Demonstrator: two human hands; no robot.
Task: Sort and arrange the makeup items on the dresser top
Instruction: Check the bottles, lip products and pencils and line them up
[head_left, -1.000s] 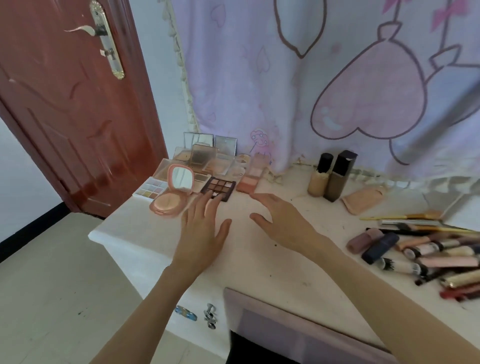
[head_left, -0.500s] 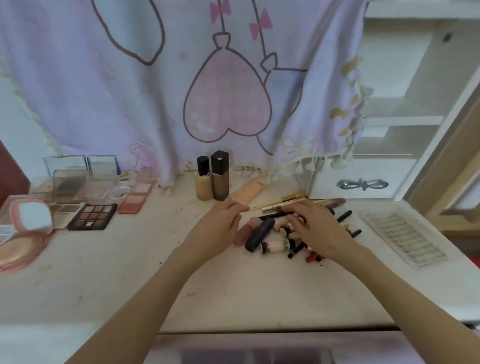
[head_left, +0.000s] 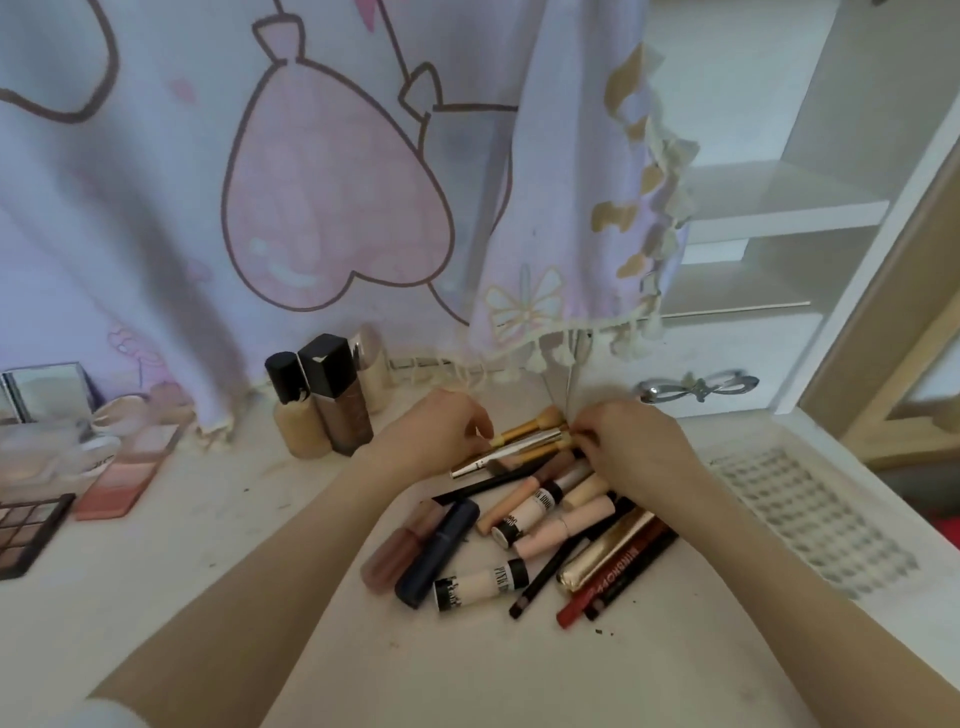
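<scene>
Left hand (head_left: 441, 431): our grip curls onto the gold brushes (head_left: 530, 439) near the bench (head_left: 208, 545) back edge.
Right hand (head_left: 631, 447): our fingertips pinch their other ends.

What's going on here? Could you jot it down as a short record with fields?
Place: white dresser top in front of a heart-print curtain
Left hand: holding one end of the gold-handled brushes
Right hand: pinching the other end of those brushes
Loose pile: tubes and pencils lying below the hands
Standing: two foundation bottles, side by side
Far left: blush palette, eyeshadow palette
</scene>
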